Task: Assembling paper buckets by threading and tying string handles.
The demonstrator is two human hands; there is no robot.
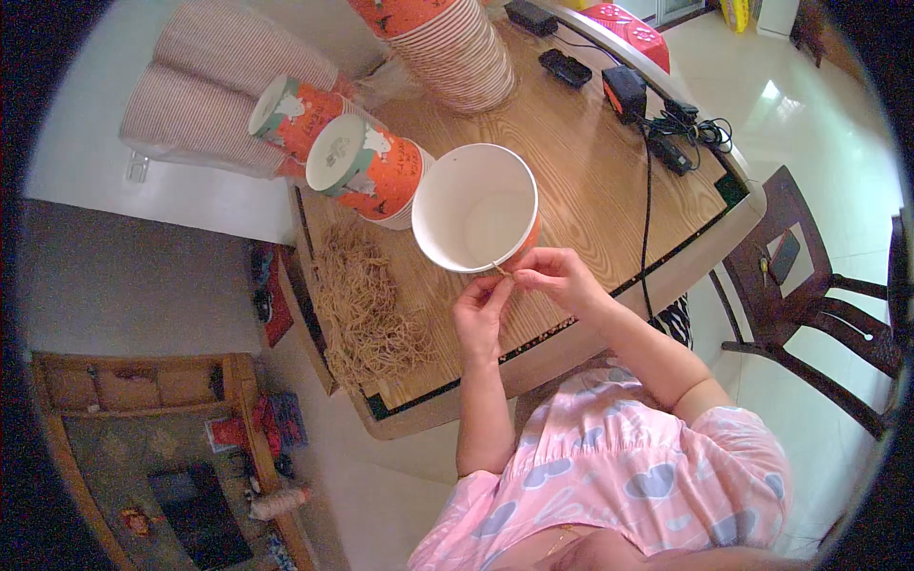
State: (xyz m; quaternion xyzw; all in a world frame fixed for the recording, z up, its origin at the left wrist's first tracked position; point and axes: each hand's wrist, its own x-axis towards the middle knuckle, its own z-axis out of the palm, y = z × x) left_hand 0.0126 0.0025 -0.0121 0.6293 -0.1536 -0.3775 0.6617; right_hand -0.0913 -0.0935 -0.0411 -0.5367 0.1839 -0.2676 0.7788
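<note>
A large paper bucket, white inside and orange outside, stands on the wooden table with its mouth tipped toward me. At its near rim my left hand and my right hand meet, thumbs and fingertips pinched together. Between them shows a short tan piece of twine, its end sticking up over the rim; the rest is hidden by my fingers. Left of my hands lies a loose heap of tan twine pieces.
Orange and green printed buckets lie on their sides behind the twine. A tall stack of nested buckets and plastic-wrapped stacks fill the back. Black cables and adapters sit at the right edge. A dark wooden chair stands beyond.
</note>
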